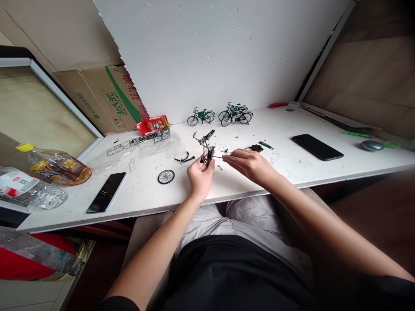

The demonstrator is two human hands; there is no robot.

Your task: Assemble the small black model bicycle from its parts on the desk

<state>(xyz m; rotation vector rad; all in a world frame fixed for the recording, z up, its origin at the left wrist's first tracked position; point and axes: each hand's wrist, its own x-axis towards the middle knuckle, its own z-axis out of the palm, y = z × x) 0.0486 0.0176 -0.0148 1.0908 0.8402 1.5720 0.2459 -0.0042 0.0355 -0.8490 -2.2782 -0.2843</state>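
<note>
My left hand is closed around a partly built black model bicycle, its handlebar and frame sticking up above the fingers. From the pinched fingers of my right hand a thin dark rod runs to the lower part of the model; whether it is a screwdriver cannot be made out. A loose spoked wheel lies flat left of my left hand, with a curved black part behind it. Just beyond my right hand are a small black piece and a green strip.
Finished model bicycles, one green and others beside it, stand by the back wall. Wire-like part frames and a red packet lie left. Phones flank the work area; bottles stand or lie far left.
</note>
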